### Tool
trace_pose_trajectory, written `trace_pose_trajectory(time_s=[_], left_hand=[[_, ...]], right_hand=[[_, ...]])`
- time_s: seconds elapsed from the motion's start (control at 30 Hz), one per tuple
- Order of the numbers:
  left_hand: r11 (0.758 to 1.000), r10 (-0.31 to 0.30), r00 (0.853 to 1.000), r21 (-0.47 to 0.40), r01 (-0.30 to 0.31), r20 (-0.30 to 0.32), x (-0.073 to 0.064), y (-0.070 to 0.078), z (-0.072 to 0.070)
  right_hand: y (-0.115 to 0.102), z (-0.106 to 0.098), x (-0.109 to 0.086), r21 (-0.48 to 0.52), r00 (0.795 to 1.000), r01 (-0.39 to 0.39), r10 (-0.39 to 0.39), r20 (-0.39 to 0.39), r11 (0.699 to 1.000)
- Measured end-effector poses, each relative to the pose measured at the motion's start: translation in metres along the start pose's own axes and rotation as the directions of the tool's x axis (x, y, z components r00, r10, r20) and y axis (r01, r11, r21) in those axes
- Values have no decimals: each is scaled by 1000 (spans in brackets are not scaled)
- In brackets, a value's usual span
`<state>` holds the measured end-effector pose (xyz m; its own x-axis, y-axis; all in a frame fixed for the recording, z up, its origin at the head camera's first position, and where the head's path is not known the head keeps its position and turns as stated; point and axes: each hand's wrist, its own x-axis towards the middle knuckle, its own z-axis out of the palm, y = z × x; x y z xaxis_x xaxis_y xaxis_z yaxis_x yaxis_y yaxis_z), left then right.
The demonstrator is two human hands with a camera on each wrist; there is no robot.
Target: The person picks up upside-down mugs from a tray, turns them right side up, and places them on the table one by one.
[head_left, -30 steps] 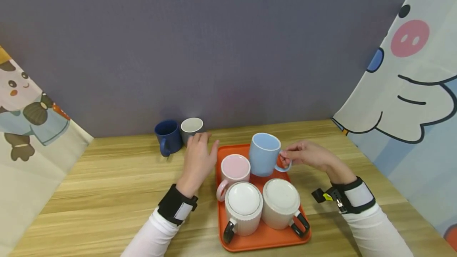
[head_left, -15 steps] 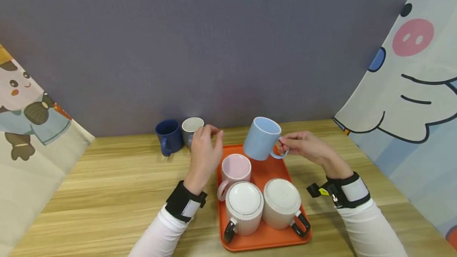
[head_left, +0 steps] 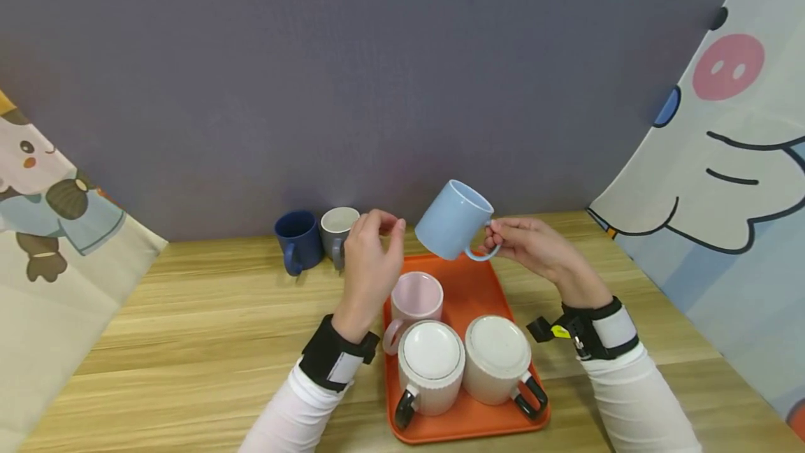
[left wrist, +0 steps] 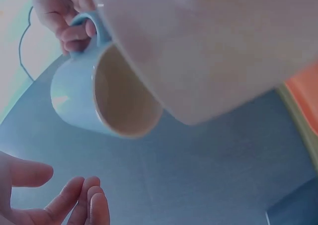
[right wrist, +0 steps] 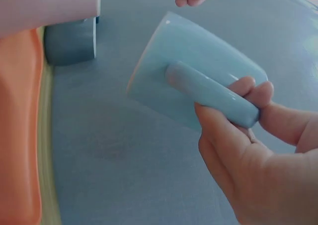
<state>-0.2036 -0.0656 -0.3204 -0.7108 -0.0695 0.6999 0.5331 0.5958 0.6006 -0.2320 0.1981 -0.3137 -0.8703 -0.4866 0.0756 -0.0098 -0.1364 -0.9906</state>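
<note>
A light blue mug (head_left: 454, 221) hangs tilted in the air above the far end of the orange tray (head_left: 481, 292). My right hand (head_left: 534, 247) pinches its handle; in the right wrist view, thumb and fingers (right wrist: 226, 135) close around that handle. To the left of the mug, my left hand (head_left: 372, 264) is raised with nothing in it, its fingers loosely bent and apart from the mug. The left wrist view shows the mug's mouth (left wrist: 126, 96) and the left fingertips (left wrist: 97, 200) below it. On the tray's left side stands a pink mug (head_left: 416, 297).
Two ribbed white mugs with black handles, one on the left (head_left: 430, 362) and one on the right (head_left: 497, 355), rest upside down at the tray's near end. Against the grey back wall stand a dark blue mug (head_left: 298, 240) and a grey mug (head_left: 337, 229), both upright.
My right hand has lifted the light blue mug off the tray, shifting it left and tipping it. My left hand has moved right, away from the grey mug and toward the light blue one.
</note>
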Motion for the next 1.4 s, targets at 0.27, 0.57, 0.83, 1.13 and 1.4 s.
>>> trace_pose_trajectory(time_s=[0.27,0.57,0.83,1.13,1.4], left_hand=[[999,-10,1000,-34,10,-4,2,16,-1],[996,-23,1000,-86,22,-13,6,29,-6],[985,-53,999,-164,51,-9,9,41,-8],[981,-84,996,-171,86,20,9,47,1],[975,-100,993,-195,109,55,9,53,1]], right_hand=[[-6,10,8,95,999,18,-14,-50,995],[-15,19,10,161,992,73,-55,-113,984],[-22,29,12,261,988,117,-86,-125,958],[-27,38,15,383,987,126,-76,-143,915],[-31,44,15,405,984,138,-79,-160,904]])
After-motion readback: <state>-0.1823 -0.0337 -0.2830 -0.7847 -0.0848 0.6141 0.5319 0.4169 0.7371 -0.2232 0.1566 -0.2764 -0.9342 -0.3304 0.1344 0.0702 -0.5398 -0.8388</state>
